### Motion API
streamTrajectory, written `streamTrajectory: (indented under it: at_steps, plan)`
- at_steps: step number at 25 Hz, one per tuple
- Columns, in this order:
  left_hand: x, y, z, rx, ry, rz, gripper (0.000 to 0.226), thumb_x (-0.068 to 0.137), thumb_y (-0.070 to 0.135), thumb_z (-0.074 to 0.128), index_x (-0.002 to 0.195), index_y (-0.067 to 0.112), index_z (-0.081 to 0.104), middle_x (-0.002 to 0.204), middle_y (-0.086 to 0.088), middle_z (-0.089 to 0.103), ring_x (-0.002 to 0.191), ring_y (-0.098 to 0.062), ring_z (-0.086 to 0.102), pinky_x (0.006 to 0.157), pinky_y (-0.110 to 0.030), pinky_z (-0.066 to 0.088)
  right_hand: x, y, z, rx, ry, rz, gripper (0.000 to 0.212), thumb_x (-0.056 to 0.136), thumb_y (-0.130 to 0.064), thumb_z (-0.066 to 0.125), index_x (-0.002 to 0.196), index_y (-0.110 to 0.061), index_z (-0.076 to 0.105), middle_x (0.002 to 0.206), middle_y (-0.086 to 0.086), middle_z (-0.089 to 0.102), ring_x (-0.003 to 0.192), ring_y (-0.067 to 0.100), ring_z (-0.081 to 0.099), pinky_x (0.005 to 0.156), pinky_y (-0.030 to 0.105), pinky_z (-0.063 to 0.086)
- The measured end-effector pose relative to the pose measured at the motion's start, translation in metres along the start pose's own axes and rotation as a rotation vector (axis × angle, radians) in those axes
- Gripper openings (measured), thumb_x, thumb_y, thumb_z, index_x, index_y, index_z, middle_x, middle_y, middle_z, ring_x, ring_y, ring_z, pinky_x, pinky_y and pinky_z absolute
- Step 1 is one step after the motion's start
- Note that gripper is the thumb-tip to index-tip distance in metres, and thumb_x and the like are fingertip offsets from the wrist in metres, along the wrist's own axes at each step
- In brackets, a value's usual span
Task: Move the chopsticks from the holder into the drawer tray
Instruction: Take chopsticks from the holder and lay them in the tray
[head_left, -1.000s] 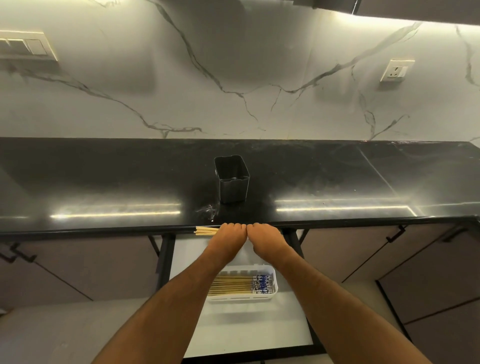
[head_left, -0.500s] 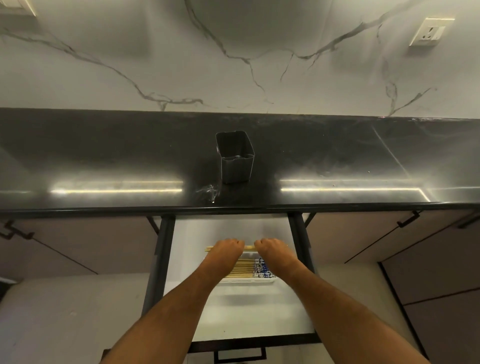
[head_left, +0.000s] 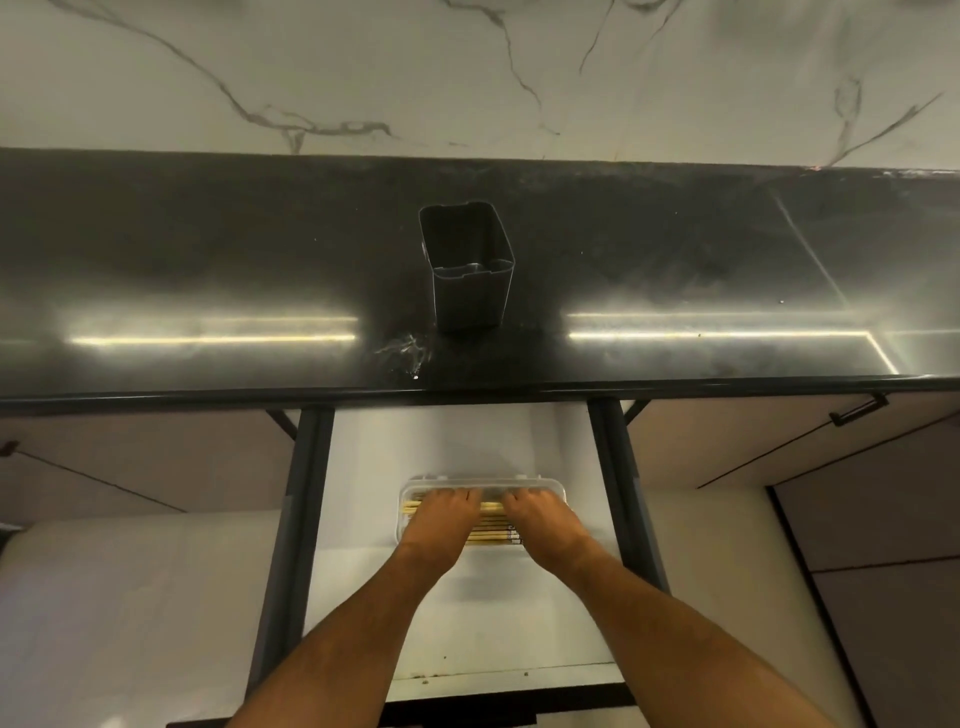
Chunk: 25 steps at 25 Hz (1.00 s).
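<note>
The dark square holder (head_left: 470, 270) stands on the black counter with nothing visible inside. Below it the drawer is pulled out, and a clear plastic tray (head_left: 475, 483) sits on its white floor. Wooden chopsticks (head_left: 491, 532) lie lengthwise in the tray, mostly covered by my hands. My left hand (head_left: 441, 519) and my right hand (head_left: 537, 519) are side by side, palms down, inside the tray on the chopsticks. The fingers curl down over the bundle; whether they still grip it is hidden.
The drawer's dark side rails (head_left: 306, 499) flank my forearms, and its front edge (head_left: 498, 701) is near my elbows. The counter edge (head_left: 467, 395) overhangs the drawer's back. Closed cabinet fronts with a black handle (head_left: 857, 410) lie to either side.
My two hands have carried a bundle of chopsticks down from the counter edge into the tray. The view has tilted downward, showing more of the drawer.
</note>
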<state>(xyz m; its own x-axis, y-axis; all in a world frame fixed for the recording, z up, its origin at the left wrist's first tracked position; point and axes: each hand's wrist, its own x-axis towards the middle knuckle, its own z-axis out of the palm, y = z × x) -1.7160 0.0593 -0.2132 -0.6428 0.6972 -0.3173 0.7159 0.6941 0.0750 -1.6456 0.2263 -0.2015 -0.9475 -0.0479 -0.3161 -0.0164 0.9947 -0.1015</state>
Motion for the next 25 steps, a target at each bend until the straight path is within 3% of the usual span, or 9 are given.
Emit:
streamTrajectory:
  at_steps: [11, 20, 25]
  plan:
    - [0.02, -0.005, 0.026, -0.124, -0.084, -0.069, 0.048, 0.088, 0.0, 0.065, 0.133, 0.013, 0.054, 0.137, -0.01, 0.06, 0.123, -0.028, 0.059, 0.105, -0.036, 0.046, 0.019, 0.006, 0.024, 0.037, -0.089, 0.05, 0.022, 0.097, -0.013, 0.065, 0.118, -0.011, 0.071, 0.118, 0.01, 0.073, 0.104, 0.027, 0.07, 0.096, 0.039, 0.057]
    - [0.012, -0.008, 0.033, -0.204, 0.037, -0.131, 0.049, 0.093, 0.004, 0.062, 0.139, 0.015, 0.05, 0.144, -0.006, 0.056, 0.13, -0.024, 0.053, 0.113, -0.033, 0.041, 0.014, 0.014, 0.031, 0.01, 0.071, 0.033, 0.028, 0.092, -0.021, 0.072, 0.119, -0.015, 0.068, 0.121, 0.009, 0.069, 0.112, 0.027, 0.064, 0.103, 0.041, 0.051]
    - [0.007, -0.008, 0.031, -0.211, 0.071, -0.148, 0.048, 0.094, 0.007, 0.064, 0.139, 0.017, 0.054, 0.144, -0.006, 0.056, 0.131, -0.023, 0.054, 0.112, -0.034, 0.044, 0.011, 0.013, 0.035, 0.109, 0.027, 0.105, 0.03, 0.098, -0.027, 0.066, 0.124, -0.015, 0.07, 0.121, 0.006, 0.071, 0.107, 0.022, 0.069, 0.1, 0.034, 0.056]
